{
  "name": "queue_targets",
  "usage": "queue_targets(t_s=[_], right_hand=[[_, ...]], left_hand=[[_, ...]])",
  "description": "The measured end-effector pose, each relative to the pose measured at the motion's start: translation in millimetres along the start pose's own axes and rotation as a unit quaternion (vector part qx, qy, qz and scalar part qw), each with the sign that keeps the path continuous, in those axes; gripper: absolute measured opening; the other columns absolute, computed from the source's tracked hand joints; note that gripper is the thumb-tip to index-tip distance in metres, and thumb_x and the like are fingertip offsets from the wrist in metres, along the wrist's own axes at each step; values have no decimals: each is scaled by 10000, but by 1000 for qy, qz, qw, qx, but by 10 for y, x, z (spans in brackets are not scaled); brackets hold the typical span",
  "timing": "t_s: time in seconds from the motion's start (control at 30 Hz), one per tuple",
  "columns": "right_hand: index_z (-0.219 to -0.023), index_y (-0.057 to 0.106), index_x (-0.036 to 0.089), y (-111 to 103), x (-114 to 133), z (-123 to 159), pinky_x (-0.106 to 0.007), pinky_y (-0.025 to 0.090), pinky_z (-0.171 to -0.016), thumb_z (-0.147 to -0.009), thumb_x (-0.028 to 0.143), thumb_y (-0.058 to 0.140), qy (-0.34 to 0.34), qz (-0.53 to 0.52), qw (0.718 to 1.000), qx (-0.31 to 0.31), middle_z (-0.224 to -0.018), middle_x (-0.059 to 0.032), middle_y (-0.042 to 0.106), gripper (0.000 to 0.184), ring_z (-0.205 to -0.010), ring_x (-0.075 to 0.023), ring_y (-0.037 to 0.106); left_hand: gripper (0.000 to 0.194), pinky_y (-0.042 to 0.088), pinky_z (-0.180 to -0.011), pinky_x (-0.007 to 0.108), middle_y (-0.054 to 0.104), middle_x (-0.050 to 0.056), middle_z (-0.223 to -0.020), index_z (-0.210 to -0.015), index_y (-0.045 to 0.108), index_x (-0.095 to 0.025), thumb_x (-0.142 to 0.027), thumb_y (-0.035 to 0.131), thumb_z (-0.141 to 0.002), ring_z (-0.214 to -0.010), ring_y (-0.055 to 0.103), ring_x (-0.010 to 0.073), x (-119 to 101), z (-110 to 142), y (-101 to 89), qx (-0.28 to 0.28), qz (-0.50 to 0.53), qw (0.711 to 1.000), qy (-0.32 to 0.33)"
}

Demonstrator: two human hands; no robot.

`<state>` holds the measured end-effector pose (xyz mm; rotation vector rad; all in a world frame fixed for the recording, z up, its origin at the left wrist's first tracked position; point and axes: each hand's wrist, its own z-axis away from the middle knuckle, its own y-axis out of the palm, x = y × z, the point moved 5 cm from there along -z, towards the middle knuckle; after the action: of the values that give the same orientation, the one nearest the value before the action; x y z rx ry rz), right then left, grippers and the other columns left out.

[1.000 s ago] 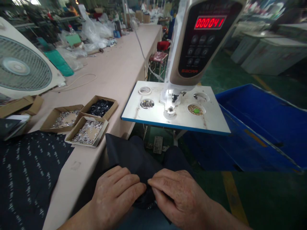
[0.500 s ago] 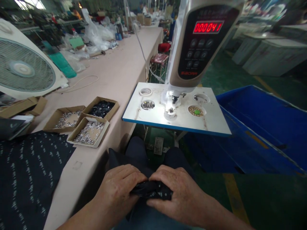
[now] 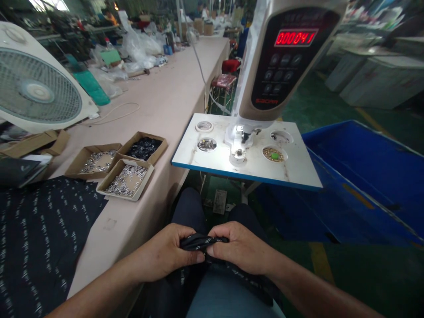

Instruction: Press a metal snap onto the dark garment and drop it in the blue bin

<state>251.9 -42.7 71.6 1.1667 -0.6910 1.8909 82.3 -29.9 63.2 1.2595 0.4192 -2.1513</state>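
Note:
A black printed fabric [image 3: 202,242] is bunched between my two hands above my lap, with its loose part hanging down over my legs. My left hand [image 3: 168,251] grips the left end of the gathered fold, thumb lying along its lower side. From the other side my right hand [image 3: 240,247] pinches the same fold, and the thumbs nearly meet in the middle. Ahead of both hands stands a snap-fastening machine [image 3: 278,66] with a red digital display, its lit die [image 3: 239,153] rising from a small white table [image 3: 212,161].
Three cardboard trays of small metal and black fasteners [image 3: 127,179] sit on the long table [image 3: 155,92] at left. Nearby are more black printed fabric [image 3: 39,234] and a white fan [image 3: 39,88]. A large blue bin [image 3: 371,176] stands right, a foot pedal [image 3: 220,202] below.
My hands have rolled the fabric fold, so the thumbs now show on top and more fabric hangs below. The view has shifted slightly.

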Motion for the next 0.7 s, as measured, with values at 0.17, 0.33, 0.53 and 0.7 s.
queue_targets(t_s=[0.17, 0.33, 0.53, 0.7], right_hand=[[-797, 733, 155, 4, -54, -61, -213, 356, -578, -751, 275, 662, 13, -33, 999, -1, -629, 46, 570, 148, -598, -99, 472], [-793, 735, 156, -25, -56, -100, -213, 349, -571, -749, 249, 667, 16, -27, 999, -9, -634, 48, 594, 123, -595, -98, 486], [-772, 735, 145, -78, -75, -169, -208, 368, -584, -735, 236, 699, 27, -33, 999, -25, -628, 48, 607, 105, -603, -94, 492], [-824, 732, 139, -150, -193, -277, -220, 418, -625, -651, 427, 856, 29, -115, 993, -18, -696, 20, 660, 358, -626, -106, 548]], left_hand=[[332, 218, -572, 233, 390, -49, -694, -768, 544, -152, -408, 754, -794, -640, 295, 88, 53, -9, -12, -11, 43, 999, -16], [354, 210, -579, 226, 402, -43, -700, -777, 554, -141, -410, 784, -761, -639, 294, 80, 82, -45, 18, -25, 91, 995, -15], [388, 246, -581, 205, 479, -26, -697, -821, 633, -111, -417, 833, -691, -617, 360, 68, 186, -101, 28, -58, 156, 986, -24], [423, 287, -565, 191, 555, -10, -683, -819, 671, -108, -426, 875, -628, -580, 419, 64, 206, -153, 13, -61, 217, 974, -15]])
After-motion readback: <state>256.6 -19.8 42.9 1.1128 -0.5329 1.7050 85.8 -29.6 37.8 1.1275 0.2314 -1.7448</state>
